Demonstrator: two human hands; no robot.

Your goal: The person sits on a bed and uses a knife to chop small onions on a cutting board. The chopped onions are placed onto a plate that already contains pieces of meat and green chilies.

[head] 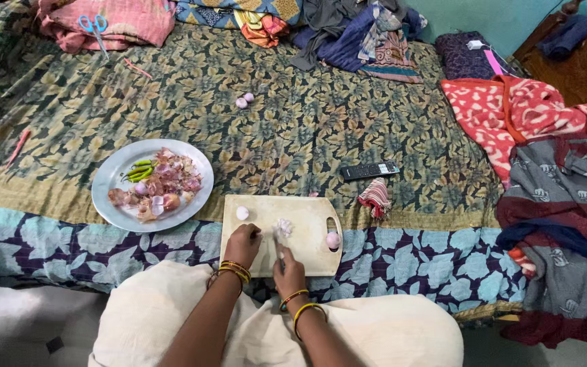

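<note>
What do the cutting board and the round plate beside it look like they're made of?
The cutting board looks like plastic: pale cream, smooth, matt, with a moulded handle slot, though pale wood is possible. The plate looks like metal, probably steel: silvery grey, with a soft sheen on its thin rim.

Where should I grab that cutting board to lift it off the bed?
Take the cutting board by its right end, where an oval handle slot is cut through; come from the right, fingers through the slot. A peeled onion sits just below it, so move that first.
</note>
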